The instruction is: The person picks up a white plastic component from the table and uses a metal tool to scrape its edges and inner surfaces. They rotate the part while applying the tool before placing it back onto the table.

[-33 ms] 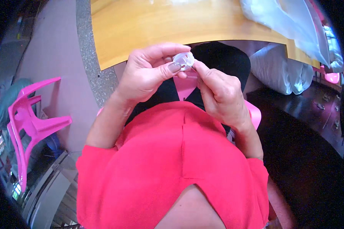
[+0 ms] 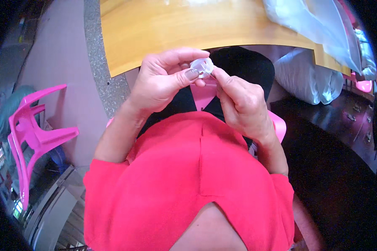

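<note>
Pinched between both hands, a small round translucent white plastic piece (image 2: 202, 67) sits just below the near edge of the wooden table (image 2: 155, 29), held above the person's lap. Left hand (image 2: 163, 83) curls around it from the left, thumb pressed against its lower rim, forefinger arched over the top. Right hand (image 2: 241, 102) meets it from the right, fingertips (image 2: 217, 75) closed on its edge; what those tips do at the contact is too small to tell. Both hands touch each other around the piece. Below them: red shirt (image 2: 197, 180), black trousers (image 2: 243, 62), a pink seat (image 2: 278, 125) showing at either side. Clear plastic bags (image 2: 310, 25) lie on the table's far right; a white stuffed sack (image 2: 308, 79) rests beneath that edge. A pink plastic chair (image 2: 33, 129) stands well apart on the left floor.
</note>
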{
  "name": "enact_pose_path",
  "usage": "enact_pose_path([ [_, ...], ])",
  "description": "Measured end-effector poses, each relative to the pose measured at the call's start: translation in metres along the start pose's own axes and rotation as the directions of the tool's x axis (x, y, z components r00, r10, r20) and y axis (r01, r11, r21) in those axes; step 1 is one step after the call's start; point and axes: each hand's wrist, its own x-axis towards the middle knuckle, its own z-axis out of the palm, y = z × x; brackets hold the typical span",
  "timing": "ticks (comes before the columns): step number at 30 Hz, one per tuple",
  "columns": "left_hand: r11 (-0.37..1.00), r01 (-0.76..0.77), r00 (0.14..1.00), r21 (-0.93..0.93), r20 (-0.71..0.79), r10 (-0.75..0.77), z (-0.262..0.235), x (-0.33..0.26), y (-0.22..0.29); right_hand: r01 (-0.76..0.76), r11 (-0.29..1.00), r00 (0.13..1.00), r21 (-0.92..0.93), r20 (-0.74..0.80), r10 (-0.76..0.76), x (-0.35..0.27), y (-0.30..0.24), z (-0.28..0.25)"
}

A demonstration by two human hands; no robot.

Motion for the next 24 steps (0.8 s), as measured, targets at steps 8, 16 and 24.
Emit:
enact_pose_path([
  [8, 0.999, -0.014, 0.998, 0.044, -0.059, 0.017, 0.0041, -0.0036, 0.0036, -0.018, 1.0, 1.0, 0.004, 0.011, 0.018, 0.0031, -0.0032, 0.0035],
  [16, 0.996, 0.055, 0.993, -0.063, -0.098, -0.061, 0.004, -0.0017, 0.0054, -0.013, 1.0, 1.0, 0.02, 0.024, 0.013, 0.0063, -0.004, 0.0022],
  [24, 0.994, 0.07, 0.993, -0.083, -0.085, -0.077, 0.0045, 0.0048, -0.0014, -0.015, 1.0, 1.0, 0.017, -0.007, 0.015, 0.0056, 0.0031, -0.001],
])
